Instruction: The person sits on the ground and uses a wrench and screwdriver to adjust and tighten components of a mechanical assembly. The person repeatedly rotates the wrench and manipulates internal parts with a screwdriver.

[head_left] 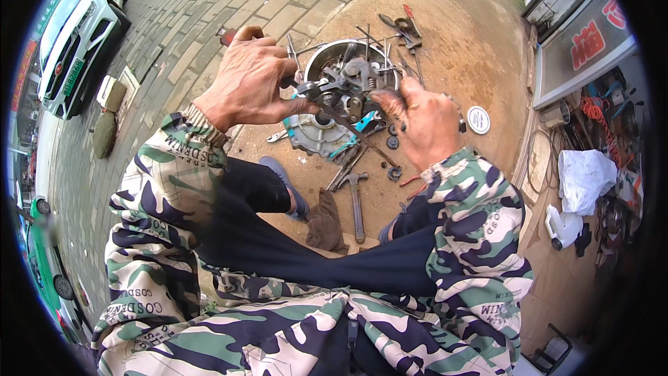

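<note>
Between my two hands, above the ground, is a dark metal mechanism [358, 73] with a coil spring, rods and lever-like pieces. My left hand [252, 78] has its thumb and fingers closed on the left end of it. The fingers of my right hand [426, 120] are bent around its right side; the palm hides part of the grip. Directly below lies an open grey metal housing [305, 138] with a bluish edge, and behind the mechanism is a round metal casing [319, 57]. Small dark gears [392, 143] lie near my right hand.
A hammer [357, 205] and a brown cloth [323, 224] lie between my feet. Pliers and other tools [409, 31] are at the far side, near a white round lid [479, 120]. A parked white car [80, 42] stands left; clutter and a white bag [586, 179] are at right.
</note>
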Tool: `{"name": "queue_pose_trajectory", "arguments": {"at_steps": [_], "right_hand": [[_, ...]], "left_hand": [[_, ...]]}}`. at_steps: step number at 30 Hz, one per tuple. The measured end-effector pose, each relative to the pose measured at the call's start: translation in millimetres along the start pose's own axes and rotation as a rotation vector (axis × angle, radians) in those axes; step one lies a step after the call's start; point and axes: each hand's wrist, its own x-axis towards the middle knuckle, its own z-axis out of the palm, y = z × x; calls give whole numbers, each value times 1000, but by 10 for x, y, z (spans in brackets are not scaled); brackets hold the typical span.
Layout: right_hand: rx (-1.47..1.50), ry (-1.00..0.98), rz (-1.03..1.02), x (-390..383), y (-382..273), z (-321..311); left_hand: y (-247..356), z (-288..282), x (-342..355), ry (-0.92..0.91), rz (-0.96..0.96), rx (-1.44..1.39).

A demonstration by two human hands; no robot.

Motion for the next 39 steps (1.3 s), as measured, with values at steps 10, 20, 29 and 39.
{"name": "queue_pose_trajectory", "arguments": {"at_steps": [10,20,29,39], "right_hand": [[318,-62,117,-134,-588,1606],[516,-69,358,-728,-323,2586],[550,-49,672,-1415,125,2749],[499,-241,733,-1844,496,3034]], "left_hand": [[-903,347,-720,-172,4,149],[-1082,1196,-593,-352,163,91],[-729,2124,-19,-530,285,-47],[-428,2672,90,-707,278,-12]]}}
